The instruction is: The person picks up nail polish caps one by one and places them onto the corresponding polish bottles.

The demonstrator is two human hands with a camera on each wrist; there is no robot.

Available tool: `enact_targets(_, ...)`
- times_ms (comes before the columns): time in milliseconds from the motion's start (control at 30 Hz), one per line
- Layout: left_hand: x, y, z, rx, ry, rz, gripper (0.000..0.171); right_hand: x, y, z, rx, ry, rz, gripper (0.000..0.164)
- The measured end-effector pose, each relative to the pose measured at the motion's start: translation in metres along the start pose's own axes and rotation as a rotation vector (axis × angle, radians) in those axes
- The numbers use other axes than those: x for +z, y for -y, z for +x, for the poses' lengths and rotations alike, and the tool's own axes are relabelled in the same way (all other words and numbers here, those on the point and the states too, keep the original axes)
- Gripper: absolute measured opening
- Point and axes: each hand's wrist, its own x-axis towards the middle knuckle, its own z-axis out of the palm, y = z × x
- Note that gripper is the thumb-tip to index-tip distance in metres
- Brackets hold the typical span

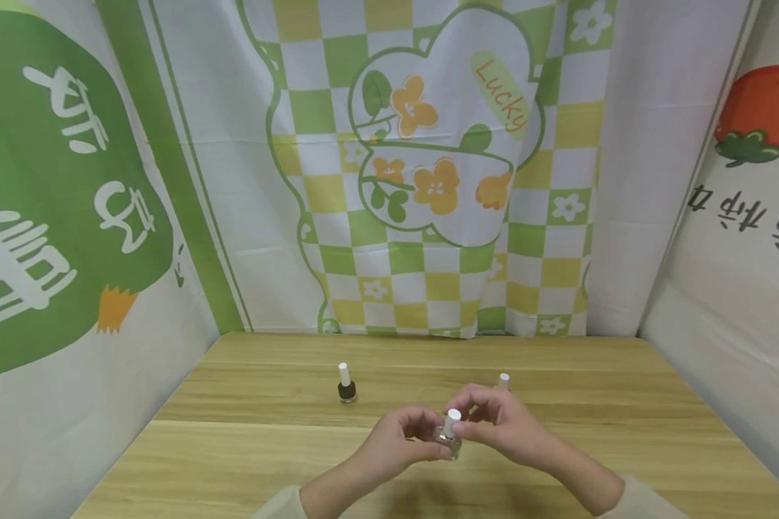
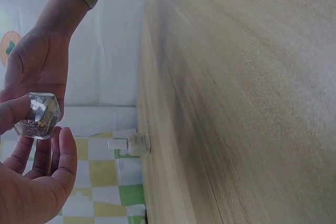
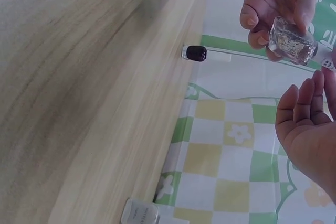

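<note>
A clear glass nail polish bottle (image 1: 451, 445) with glittery contents and a white cap (image 1: 452, 421) is held above the table. My left hand (image 1: 399, 447) grips its glass body between thumb and fingers. My right hand (image 1: 509, 427) pinches the white cap from the other side. In the right wrist view the glitter bottle (image 3: 290, 43) lies across the picture, its cap at the right edge between the right thumb and a finger. The left wrist view shows the bottle's base (image 2: 39, 115), with the left thumb pressed on it.
A dark nail polish bottle (image 1: 347, 391) with a white cap stands on the wooden table (image 1: 266, 404), left of the hands. Behind the right hand stands another white-capped bottle (image 1: 504, 381), mostly hidden there; its clear body (image 2: 139, 144) shows in the left wrist view. Printed cloth (image 1: 415, 274) hangs around the table.
</note>
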Motion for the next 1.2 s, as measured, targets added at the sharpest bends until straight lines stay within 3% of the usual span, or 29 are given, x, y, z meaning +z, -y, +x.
enact_targets(200, 0.0, 0.001, 0.001, 0.009, 0.009, 0.002, 0.02, 0.003, -0.001, -0.002, 0.088, -0.038, -0.004, 0.009)
enact_targets(500, 0.002, 0.002, 0.001, 0.018, 0.009, 0.009, 0.02, 0.01, -0.003, -0.002, 0.178, -0.091, -0.007, 0.013)
enact_targets(800, 0.002, 0.001, 0.0, -0.008, 0.006, -0.005, 0.018, 0.011, -0.004, -0.003, 0.153, -0.121, -0.02, 0.012)
enact_targets(967, 0.002, 0.0, 0.0, -0.008, -0.009, 0.015, 0.019, 0.003, -0.004, -0.004, 0.143, -0.085, 0.007, 0.016)
enact_targets(1200, 0.001, 0.001, 0.0, 0.009, 0.005, 0.024, 0.021, -0.004, -0.004, -0.002, 0.061, 0.006, 0.064, 0.024)
